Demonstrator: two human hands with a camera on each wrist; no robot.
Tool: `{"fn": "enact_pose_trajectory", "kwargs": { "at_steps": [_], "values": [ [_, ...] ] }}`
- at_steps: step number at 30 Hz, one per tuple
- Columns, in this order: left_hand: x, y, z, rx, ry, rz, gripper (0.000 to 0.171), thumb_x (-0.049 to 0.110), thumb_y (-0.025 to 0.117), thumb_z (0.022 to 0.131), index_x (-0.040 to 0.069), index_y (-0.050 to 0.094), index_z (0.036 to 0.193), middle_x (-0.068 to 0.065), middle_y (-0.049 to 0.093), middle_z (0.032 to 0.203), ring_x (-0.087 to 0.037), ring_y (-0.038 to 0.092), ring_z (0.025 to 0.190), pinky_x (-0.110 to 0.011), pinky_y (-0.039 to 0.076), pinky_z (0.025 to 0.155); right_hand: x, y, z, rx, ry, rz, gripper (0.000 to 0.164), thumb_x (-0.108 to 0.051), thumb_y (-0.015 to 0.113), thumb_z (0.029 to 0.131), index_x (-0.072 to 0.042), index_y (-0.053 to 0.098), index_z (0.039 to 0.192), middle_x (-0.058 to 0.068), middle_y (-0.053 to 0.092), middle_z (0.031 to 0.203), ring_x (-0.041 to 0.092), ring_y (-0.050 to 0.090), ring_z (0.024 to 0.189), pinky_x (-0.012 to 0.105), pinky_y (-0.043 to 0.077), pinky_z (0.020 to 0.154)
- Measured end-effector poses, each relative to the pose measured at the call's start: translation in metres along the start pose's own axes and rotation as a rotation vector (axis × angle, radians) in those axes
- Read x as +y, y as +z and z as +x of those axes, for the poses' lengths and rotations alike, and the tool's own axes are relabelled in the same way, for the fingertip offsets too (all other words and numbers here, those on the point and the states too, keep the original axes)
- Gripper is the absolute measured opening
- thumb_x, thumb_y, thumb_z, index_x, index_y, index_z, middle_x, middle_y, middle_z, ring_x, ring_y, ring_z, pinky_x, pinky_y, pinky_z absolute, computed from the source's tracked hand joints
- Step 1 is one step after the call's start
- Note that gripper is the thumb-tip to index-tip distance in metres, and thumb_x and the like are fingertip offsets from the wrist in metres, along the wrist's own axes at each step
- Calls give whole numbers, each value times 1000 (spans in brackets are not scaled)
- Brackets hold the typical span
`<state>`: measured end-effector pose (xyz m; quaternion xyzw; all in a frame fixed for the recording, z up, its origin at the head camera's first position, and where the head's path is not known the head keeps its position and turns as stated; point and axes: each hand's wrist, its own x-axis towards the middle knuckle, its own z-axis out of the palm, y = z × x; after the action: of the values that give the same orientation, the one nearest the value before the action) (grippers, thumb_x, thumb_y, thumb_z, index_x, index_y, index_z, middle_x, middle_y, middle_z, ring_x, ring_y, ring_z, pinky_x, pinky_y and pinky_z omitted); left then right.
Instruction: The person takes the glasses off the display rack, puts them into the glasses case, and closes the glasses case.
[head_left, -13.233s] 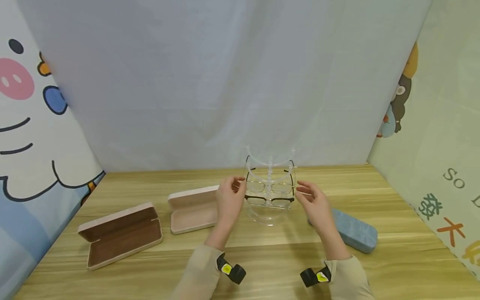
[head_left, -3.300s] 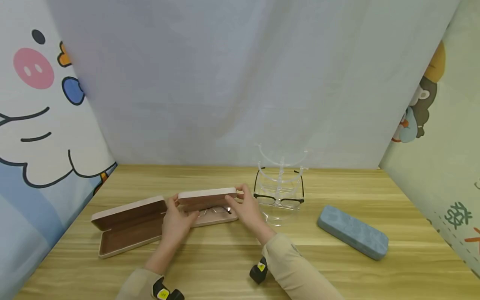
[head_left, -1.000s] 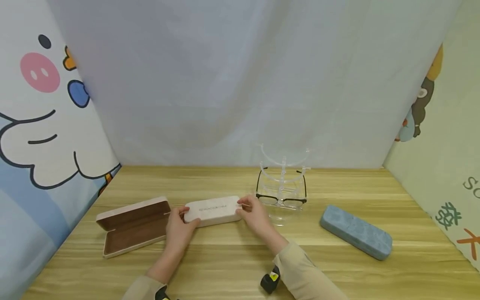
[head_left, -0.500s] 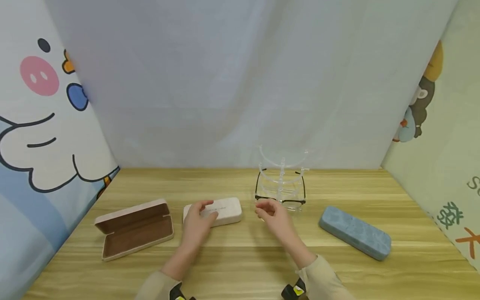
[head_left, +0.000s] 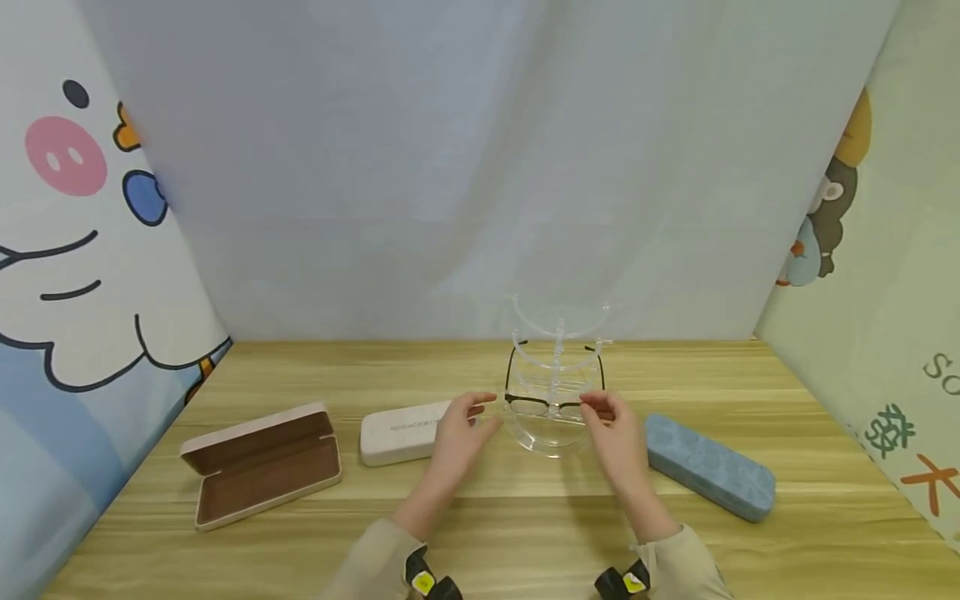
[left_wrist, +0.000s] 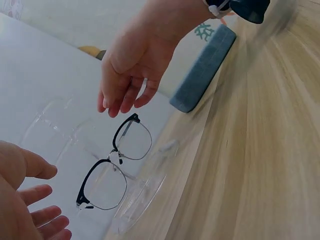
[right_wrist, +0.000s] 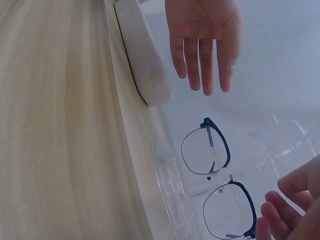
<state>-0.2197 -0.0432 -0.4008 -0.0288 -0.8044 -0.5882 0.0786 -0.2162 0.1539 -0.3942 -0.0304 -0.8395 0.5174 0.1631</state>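
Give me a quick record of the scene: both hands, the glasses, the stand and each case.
Left hand: open, beside the glasses, not touching them
Right hand: at the right end of the glasses; contact unclear
Glasses: one black-topped pair, on the stand
Stand: clear, upright on the table
Brown-lined case: open, far left
White case: closed, partly behind left hand
Blue case: closed, right side
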Motion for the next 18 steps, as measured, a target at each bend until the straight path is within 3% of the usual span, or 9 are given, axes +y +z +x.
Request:
{"fn": "enact_pose_trajectory", "kwargs": {
  "at_steps": [4, 9, 14, 18],
  "values": [
    [4, 12, 4, 5, 21, -12, 33, 9, 64, 81, 4, 59, 113, -15, 54, 121, -32, 51, 110, -43, 42, 95, 3, -4, -1, 70, 20, -19, 18, -11, 53, 90, -6, 61, 105, 10, 59, 105, 22, 55, 90, 24, 45, 66],
    [6, 24, 10, 38, 37, -8, 32, 8, 64, 80, 5, 60, 112, -14, 53, 120, -31, 47, 111, -43, 41, 94, 8, -5, 1, 104, -2, -29, 24, -7, 54, 88, -4, 60, 111, 17, 44, 125, 35, 44, 112, 45, 42, 88],
    [8, 35, 15, 27, -27, -44, 41, 11, 64, 79, 7, 56, 119, -15, 39, 130, -34, 36, 122, -51, 34, 99, 13, -7, 3, 23, 27, -50, 35, -9, 55, 88, -4, 53, 123, 22, 30, 140, 43, 28, 127, 58, 29, 100],
    [7, 39, 14, -41, -70, -37, 53, 14, 63, 80, 6, 46, 130, -18, 32, 139, -38, 30, 128, -55, 29, 102, 17, -7, 4, -60, 80, -21, 42, -13, 53, 89, -6, 47, 130, 22, 28, 144, 42, 31, 128, 55, 30, 102]
  ]
}}
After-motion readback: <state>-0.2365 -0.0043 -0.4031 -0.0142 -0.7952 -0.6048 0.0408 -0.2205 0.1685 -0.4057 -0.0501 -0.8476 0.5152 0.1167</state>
